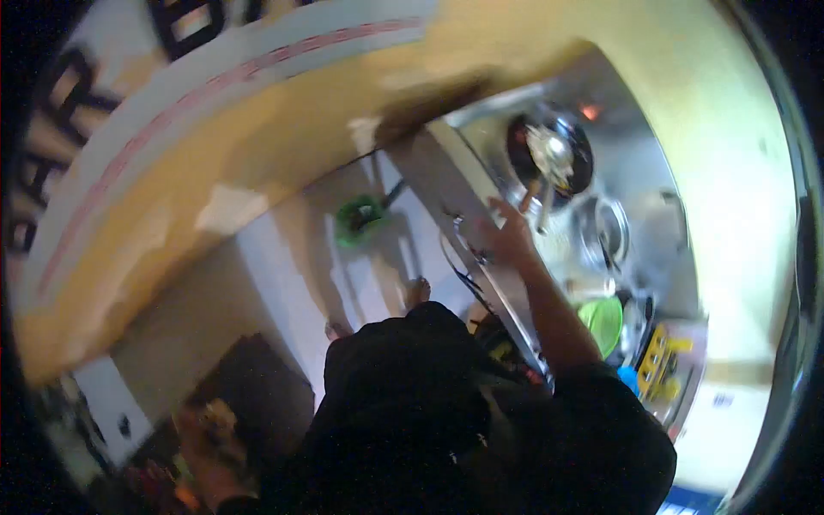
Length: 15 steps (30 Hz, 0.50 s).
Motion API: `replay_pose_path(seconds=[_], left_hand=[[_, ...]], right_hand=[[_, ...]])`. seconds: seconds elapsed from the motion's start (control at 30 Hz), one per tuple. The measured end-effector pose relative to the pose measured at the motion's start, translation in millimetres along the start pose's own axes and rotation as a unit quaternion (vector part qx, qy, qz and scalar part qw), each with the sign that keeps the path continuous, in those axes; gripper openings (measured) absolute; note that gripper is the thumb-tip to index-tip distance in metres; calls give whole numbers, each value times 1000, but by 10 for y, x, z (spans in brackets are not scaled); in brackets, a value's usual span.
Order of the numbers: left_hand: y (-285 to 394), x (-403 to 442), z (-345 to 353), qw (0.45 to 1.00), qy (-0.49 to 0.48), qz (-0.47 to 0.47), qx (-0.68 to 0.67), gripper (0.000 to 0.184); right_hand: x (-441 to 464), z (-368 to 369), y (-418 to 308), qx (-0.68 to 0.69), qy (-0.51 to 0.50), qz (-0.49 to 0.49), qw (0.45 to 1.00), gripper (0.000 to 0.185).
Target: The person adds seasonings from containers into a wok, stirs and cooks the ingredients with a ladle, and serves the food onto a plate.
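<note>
Beyond the splayed right hand (512, 233) lies a pan (581, 153), while the left hand (206, 439) blurs, its grip unclear.

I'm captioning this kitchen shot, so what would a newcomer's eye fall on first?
Likely the dark pan of pale food at upper right, with the right hand near it. Bold black letters also stand out at upper left, as does the bright green bowl right of centre.

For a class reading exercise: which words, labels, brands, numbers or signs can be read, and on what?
"AR B": dark letters on the wall; the rest is blurred or cut off.
Red marks on the pale strip: too blurred.
Small mark on the white surface: too small.
</note>
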<state>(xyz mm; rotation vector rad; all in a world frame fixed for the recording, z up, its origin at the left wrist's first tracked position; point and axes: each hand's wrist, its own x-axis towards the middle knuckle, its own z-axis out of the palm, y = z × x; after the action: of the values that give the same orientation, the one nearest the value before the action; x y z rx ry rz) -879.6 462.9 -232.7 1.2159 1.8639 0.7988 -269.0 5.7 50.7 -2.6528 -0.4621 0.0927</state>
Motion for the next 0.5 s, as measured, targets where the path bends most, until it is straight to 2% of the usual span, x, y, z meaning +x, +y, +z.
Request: replay_pose_path(seconds=[0.07, 0.1, 0.13, 0.17, 0.2, 0.23, 0.27, 0.3, 0.33, 0.37, 0.4, 0.47, 0.5], left_hand=[[44, -108, 146, 1000, -3, -12, 26, 32], [89, -136, 187, 999, -7, -16, 35, 32], [139, -185, 266, 999, -11, -16, 45, 33], [190, -227, 296, 998, -10, -19, 51, 33], [275, -309, 346, 998, -17, -18, 59, 33], [382, -405, 442, 997, -22, -23, 66, 34], [431, -484, 508, 997, -25, -26, 63, 34], [523, -564, 650, 997, -40, -24, 60, 35], [629, -680, 799, 996, -59, -25, 59, 35], [738, -802, 977, 995, -83, -25, 52, 36], [866, -944, 1184, 992, -120, -30, 41, 36], [1013, -1246, 1680, 975, -214, -48, 20, 37], [1088, -1471, 1971, 953, -293, -71, 3, 38]], right_hand=[[242, -273, 747, -149, 64, 174, 971, 63], [269, -456, 1129, -115, 117, 93, 982, 71], [380, -643, 1300, -147, 90, 182, 968, 86], [446, -660, 1569, -109, 93, 186, 972, 88], [503, -652, 1837, -53, 85, 200, 975, 86], [628, -526, 2036, 74, 52, 284, 955, 74], [740, -337, 2306, 200, 18, 356, 913, 63], [815, -160, 2580, 399, -38, 325, 857, 49], [889, -43, 2820, 579, -87, 277, 762, 35], [926, -83, 2646, 609, -63, 319, 723, 24], [853, -136, 2662, 600, -15, 297, 742, 24], [629, -603, 2792, 338, -3, 337, 879, 33], [407, -821, 2948, 178, 51, 245, 952, 39]])
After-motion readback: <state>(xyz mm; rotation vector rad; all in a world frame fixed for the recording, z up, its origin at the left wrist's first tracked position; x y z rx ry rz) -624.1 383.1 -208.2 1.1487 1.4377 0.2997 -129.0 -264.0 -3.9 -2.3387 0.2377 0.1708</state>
